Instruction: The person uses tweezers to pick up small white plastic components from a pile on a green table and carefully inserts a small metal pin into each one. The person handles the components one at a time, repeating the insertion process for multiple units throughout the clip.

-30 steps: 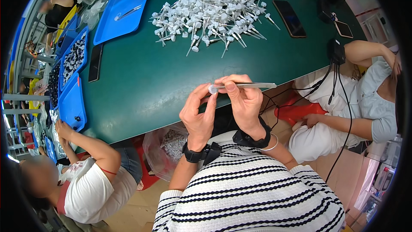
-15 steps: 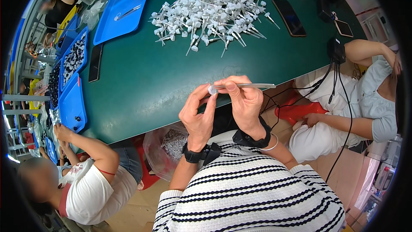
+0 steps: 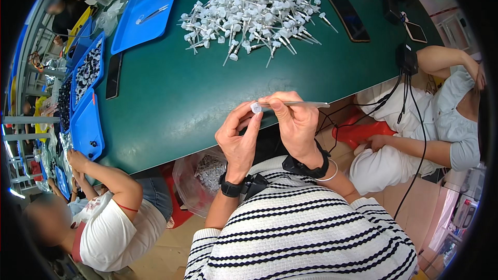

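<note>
left hand [image 3: 239,140], right hand [image 3: 295,122] pinch white-capped tube [image 3: 288,105] | at green table [image 3: 207,98] edge

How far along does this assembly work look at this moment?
Looks done: a clear plastic bag of small white parts hangs below the green table, though whether they are finished I cannot tell. In hand: the left hand and right hand grip one thin grey tube with a white cap. Left: a large pile of white-capped tubes.
</note>
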`<state>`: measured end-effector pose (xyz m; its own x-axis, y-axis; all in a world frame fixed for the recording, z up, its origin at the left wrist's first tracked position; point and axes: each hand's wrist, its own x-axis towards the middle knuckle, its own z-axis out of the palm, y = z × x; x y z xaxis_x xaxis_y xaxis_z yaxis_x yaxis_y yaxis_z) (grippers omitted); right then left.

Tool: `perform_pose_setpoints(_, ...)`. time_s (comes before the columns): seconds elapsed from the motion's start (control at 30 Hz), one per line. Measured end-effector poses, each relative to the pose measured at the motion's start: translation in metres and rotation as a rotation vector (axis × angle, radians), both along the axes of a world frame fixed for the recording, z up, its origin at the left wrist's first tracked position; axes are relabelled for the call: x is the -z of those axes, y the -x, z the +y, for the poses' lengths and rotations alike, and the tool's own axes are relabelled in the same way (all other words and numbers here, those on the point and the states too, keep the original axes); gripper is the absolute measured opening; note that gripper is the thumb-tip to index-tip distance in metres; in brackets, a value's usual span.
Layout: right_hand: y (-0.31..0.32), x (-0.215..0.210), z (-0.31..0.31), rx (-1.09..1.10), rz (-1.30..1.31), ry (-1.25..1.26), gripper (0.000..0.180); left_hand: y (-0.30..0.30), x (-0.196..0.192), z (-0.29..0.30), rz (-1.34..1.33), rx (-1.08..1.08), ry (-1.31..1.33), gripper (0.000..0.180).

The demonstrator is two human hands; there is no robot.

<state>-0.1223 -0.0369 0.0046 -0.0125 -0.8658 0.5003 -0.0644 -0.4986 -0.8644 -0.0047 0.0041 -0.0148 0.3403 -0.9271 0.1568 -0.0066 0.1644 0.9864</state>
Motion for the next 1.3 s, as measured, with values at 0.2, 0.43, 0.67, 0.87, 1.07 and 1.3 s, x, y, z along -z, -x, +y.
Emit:
perform_pose_setpoints(0.2,0.0,-0.005,-0.001,-0.008,0.035,0.006,0.008,-0.001,0.003,0.0,0.038,0.01,0.013,0.024)
perform_pose_setpoints(0.43,0.0,-0.008,-0.003,-0.041,0.14,-0.01,0.013,-0.004,0.005,-0.001,-0.007,0.034,0.02,0.025)
perform_pose_setpoints(0.67,0.002,-0.017,-0.001,-0.018,0.146,-0.01,0.013,-0.009,0.007,0.001,0.3,0.111,-0.056,0.027)
perform_pose_setpoints(0.87,0.021,-0.03,0.001,0.02,0.096,-0.019,0.012,-0.014,-0.003,0.003,0.385,0.161,-0.121,0.026)
perform_pose_setpoints(1.07,0.025,-0.028,0.012,-0.067,0.041,-0.092,0.012,-0.02,-0.011,0.019,0.392,0.173,-0.126,0.025)
perform_pose_setpoints(1.3,0.042,-0.018,0.011,-0.112,-0.066,-0.155,0.017,-0.1,-0.041,0.125,-0.257,0.11,-0.511,0.037)
